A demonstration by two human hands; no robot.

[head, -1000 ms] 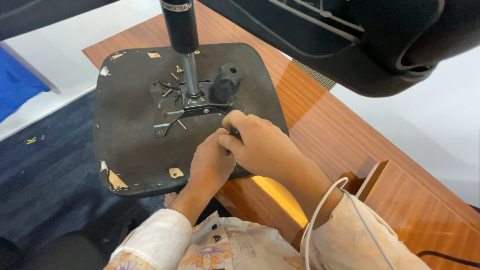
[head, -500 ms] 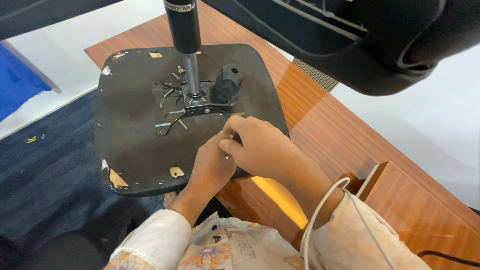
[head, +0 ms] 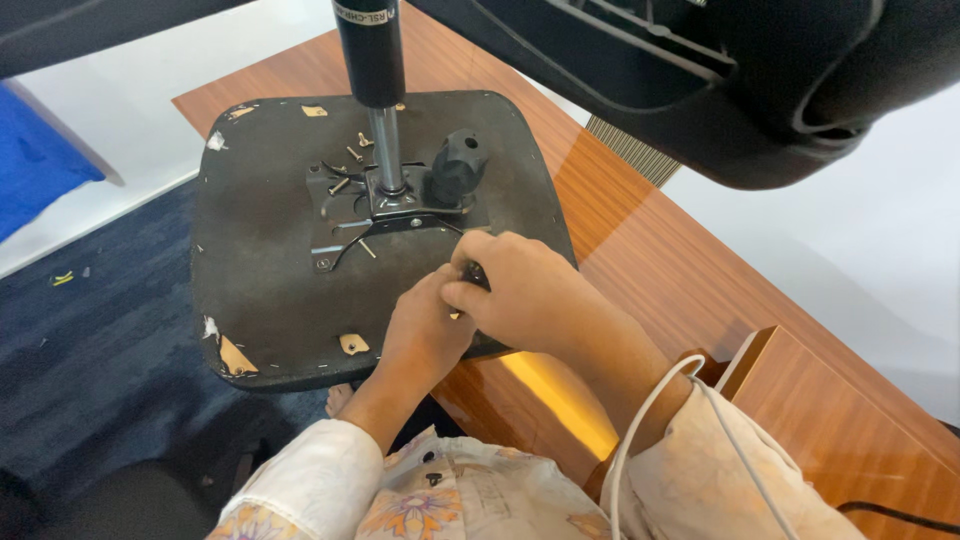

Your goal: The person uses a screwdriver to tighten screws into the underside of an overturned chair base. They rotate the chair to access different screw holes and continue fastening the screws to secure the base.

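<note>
An upturned black chair seat (head: 260, 280) lies on a wooden table (head: 660, 250), its metal mounting plate (head: 385, 210) and gas-lift column (head: 372, 60) pointing up. A black knob (head: 458, 165) stands beside the column, and loose screws (head: 350, 155) lie on the seat. My right hand (head: 520, 290) is closed on a small dark part at the plate's near right corner. My left hand (head: 425, 330) presses against it from below, fingers curled around the same spot. What they grip is mostly hidden.
The black chair back and armrest (head: 760, 70) hang over the table at the upper right. A white cable (head: 650, 420) runs over my right sleeve. Blue carpet (head: 90, 360) lies to the left, with a blue object (head: 40, 165) at the far left.
Both hands have stayed together at the plate's near right corner, with only a slight shift of the fingers. The seat has not moved.
</note>
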